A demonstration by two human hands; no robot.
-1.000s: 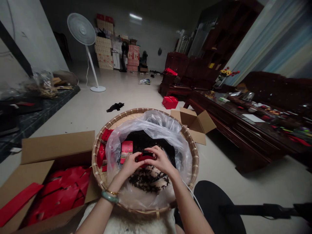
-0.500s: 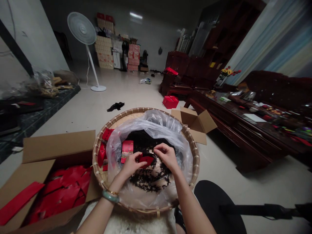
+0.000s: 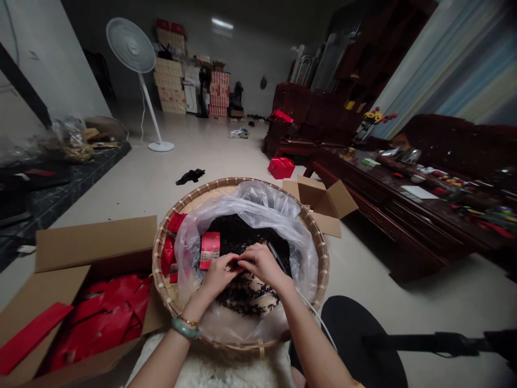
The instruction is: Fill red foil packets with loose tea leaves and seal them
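My left hand [image 3: 219,276] is closed on a small red packet [image 3: 233,264], mostly hidden by the fingers. My right hand [image 3: 260,264] meets it there, its fingertips pinched at the same packet. Under both hands, loose black tea-like leaves [image 3: 246,299] lie on a clear plastic sheet [image 3: 188,237] that lines a round woven bamboo basket [image 3: 325,253]. Another red packet [image 3: 210,250] rests on the leaves left of my hands. A dark narrow object [image 3: 275,252] shows beside my right hand; a white cord [image 3: 323,323] emerges near my right forearm.
An open carton [image 3: 97,242] full of red packets [image 3: 109,318] stands at left. A smaller open carton [image 3: 319,199] sits behind the basket at right, near a long dark wooden table [image 3: 363,188]. A black round base [image 3: 359,339] is at lower right; a white fan [image 3: 131,46] stands farther back.
My right hand has moved left and down to meet my left hand at the packet, covering most of it. The dark object and white cord have come into view.
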